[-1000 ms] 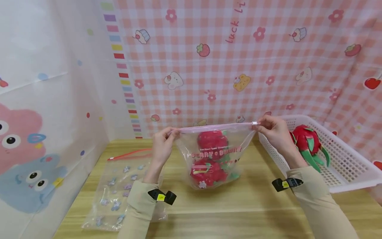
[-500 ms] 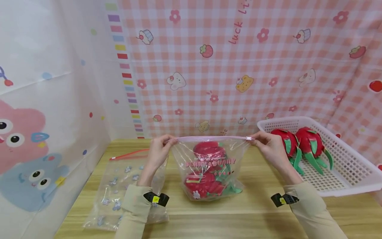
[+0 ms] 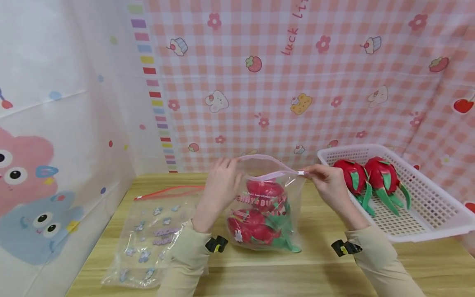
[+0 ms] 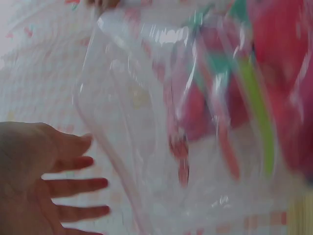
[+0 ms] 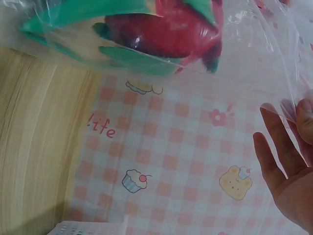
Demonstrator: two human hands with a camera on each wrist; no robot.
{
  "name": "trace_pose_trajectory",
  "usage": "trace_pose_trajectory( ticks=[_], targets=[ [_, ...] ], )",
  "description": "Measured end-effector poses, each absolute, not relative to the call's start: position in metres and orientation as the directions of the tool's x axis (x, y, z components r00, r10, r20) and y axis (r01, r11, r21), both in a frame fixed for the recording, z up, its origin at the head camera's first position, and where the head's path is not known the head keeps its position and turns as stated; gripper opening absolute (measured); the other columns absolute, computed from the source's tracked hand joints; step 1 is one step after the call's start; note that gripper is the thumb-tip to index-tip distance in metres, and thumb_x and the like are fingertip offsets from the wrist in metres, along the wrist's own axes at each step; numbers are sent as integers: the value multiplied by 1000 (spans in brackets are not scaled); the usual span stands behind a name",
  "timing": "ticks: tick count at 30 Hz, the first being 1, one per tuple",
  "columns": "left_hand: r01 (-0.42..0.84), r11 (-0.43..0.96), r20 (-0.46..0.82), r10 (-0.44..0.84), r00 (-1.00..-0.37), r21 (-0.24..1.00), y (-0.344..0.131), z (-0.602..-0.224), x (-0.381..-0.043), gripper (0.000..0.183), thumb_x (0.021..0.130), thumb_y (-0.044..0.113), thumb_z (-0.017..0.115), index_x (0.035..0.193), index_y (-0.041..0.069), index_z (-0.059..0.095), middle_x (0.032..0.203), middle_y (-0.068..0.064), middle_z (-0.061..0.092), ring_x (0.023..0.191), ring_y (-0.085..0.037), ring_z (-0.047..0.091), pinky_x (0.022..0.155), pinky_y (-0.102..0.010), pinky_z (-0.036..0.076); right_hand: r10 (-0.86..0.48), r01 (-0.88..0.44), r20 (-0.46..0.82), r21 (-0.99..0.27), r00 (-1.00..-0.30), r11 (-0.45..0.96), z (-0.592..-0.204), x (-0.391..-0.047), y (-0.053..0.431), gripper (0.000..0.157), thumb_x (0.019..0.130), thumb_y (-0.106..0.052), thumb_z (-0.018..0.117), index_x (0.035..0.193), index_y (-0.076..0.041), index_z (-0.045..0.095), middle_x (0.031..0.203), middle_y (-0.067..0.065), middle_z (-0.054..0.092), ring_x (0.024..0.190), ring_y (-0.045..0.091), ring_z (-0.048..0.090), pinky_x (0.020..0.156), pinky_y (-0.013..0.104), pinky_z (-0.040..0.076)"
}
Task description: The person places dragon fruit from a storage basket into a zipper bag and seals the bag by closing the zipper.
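A clear slider bag (image 3: 239,202) with a pink zip strip and pink lettering stands upright on the table. Inside are red dragon fruits (image 3: 265,189) with green leaves. My right hand (image 3: 328,183) pinches the bag's right top corner, at the white slider (image 3: 301,173). At the left end of the mouth is my left hand (image 3: 219,185). In the left wrist view, the fingers (image 4: 78,185) of that hand are straight and spread, right beside the bag's pink edge (image 4: 115,164). The mouth gapes between the hands. The right wrist view shows the right thumb (image 5: 305,115) against the film.
Flat on the table at left lies another clear bag (image 3: 128,237) with a red zip strip (image 3: 167,190). To the right, a white basket (image 3: 438,198) holds two dragon fruits (image 3: 384,175). A checked cloth (image 3: 334,62) hangs behind the table.
The bag came down onto the table. My left hand let go of its left top corner and moved right, and the taut mouth spread apart. My right hand kept its pinch and moved slightly left.
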State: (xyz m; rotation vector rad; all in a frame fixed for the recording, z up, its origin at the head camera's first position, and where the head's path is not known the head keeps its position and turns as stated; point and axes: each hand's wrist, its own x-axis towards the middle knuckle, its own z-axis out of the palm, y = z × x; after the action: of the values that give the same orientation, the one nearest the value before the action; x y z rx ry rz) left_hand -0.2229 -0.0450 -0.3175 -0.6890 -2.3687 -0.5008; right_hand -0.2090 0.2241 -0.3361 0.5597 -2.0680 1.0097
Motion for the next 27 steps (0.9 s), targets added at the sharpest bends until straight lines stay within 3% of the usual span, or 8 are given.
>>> trace_pose_trajectory(
  ticks=[3,7,11,15,19,27],
  targets=[
    [695,715,683,470,-559,77,-17,-317,-221,34,91,16,61,122,2,59,123,-14,64,120,-33,56,107,-45,41,-63,-657,789,-461,-611,597,-336,-210,222,11,76,13,69,78,2,73,74,17,72,62,-11,49,53,6,39],
    [816,577,674,603,-426,0,17,-318,-221,37,95,23,57,127,6,58,131,-10,60,128,-30,51,110,-45,38,-72,-655,797,-437,-600,616,-335,-210,219,11,77,14,67,80,5,73,76,19,72,61,-10,48,50,7,36],
    [830,551,713,616,-334,-87,37,-321,-222,32,94,28,59,120,11,63,121,-3,67,121,-23,58,104,-42,45,-78,-652,814,-400,-576,644,-335,-208,217,8,75,14,69,78,6,71,75,19,72,66,-11,54,58,2,42],
    [776,602,779,574,-254,-190,47,-325,-225,24,90,31,64,107,16,69,104,3,73,105,-14,66,96,-33,50,-88,-636,830,-349,-550,688,-334,-204,217,6,72,11,73,75,6,71,72,17,72,62,2,62,61,2,44],
    [728,638,809,552,-202,-253,53,-328,-227,20,88,33,64,96,17,71,95,6,75,94,-9,68,91,-29,51,-104,-627,843,-305,-528,717,-334,-201,219,11,69,12,75,76,4,73,72,16,72,57,14,63,57,6,44],
    [663,681,817,548,-179,-311,58,-330,-227,17,88,34,61,87,17,65,85,8,74,87,-9,67,88,-29,50,-147,-640,864,-233,-482,732,-336,-199,223,12,68,10,76,78,3,74,73,14,73,55,8,58,50,11,41]
  ],
)
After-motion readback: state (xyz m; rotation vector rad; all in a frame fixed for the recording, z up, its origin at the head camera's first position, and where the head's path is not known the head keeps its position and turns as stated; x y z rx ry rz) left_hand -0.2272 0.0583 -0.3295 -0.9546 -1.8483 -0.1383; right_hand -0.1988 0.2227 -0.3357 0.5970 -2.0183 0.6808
